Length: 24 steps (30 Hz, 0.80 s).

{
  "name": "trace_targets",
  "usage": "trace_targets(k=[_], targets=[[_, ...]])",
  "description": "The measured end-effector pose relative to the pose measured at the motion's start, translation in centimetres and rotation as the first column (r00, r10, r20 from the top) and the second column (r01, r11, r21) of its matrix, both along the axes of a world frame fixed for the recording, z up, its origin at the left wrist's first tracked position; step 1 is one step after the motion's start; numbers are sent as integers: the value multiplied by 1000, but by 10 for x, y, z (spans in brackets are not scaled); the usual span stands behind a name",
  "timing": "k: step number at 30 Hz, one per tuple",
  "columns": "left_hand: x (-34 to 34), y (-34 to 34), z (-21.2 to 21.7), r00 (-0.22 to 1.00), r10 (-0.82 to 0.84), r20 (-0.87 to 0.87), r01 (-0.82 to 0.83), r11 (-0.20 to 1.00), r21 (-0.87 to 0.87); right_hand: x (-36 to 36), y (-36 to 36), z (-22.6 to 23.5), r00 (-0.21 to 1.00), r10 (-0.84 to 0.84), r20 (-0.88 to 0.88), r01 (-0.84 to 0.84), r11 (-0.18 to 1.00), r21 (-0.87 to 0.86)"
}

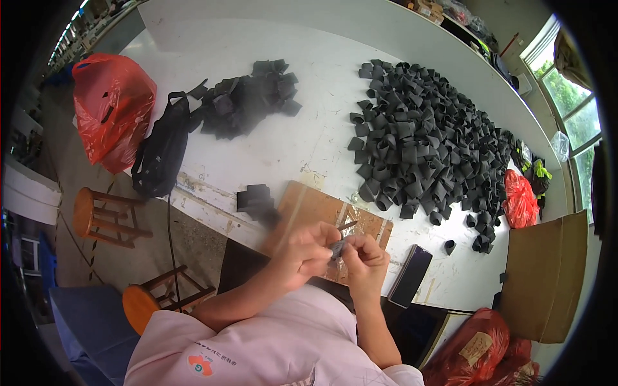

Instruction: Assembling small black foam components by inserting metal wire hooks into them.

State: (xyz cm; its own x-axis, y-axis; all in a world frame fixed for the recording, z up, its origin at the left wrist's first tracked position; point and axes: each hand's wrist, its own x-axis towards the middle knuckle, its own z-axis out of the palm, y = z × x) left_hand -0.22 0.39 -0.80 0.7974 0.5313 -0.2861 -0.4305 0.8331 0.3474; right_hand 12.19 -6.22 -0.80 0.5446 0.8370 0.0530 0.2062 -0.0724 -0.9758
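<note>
Both of my hands meet over a brown board (302, 204) at the table's near edge. My left hand (308, 249) is closed, thumb and fingers pinching a small dark grey fabric piece (335, 248). My right hand (364, 256) is closed too, gripping the same piece from its right side. A thin dark pointed thing (348, 225) sticks out just above the fingers; which hand holds it I cannot tell. A small stack of dark fabric pieces (256, 197) lies left of the board. To the right spreads a large heap of dark grey fabric loops (425, 141).
Another dark pile (244, 103) lies at the far left, near a black bag (162, 151) and a red plastic bag (112, 109). A phone (411, 275) rests right of my right hand. A cardboard box (544, 276) stands at the right. Wooden stools (96, 215) are at the left.
</note>
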Motion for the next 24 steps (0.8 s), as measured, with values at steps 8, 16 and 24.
trace_targets(k=[8,16,24], targets=[[13,-14,-2,689,689,-226,-72,375,924,8,1,16,246,173,-954,-263,959,107],[4,28,45,941,-39,336,91,986,-139,35,36,51,596,379,-708,-407,903,141],[11,12,28,855,438,-278,-124,693,711,28,30,15,812,391,-433,-382,917,113]])
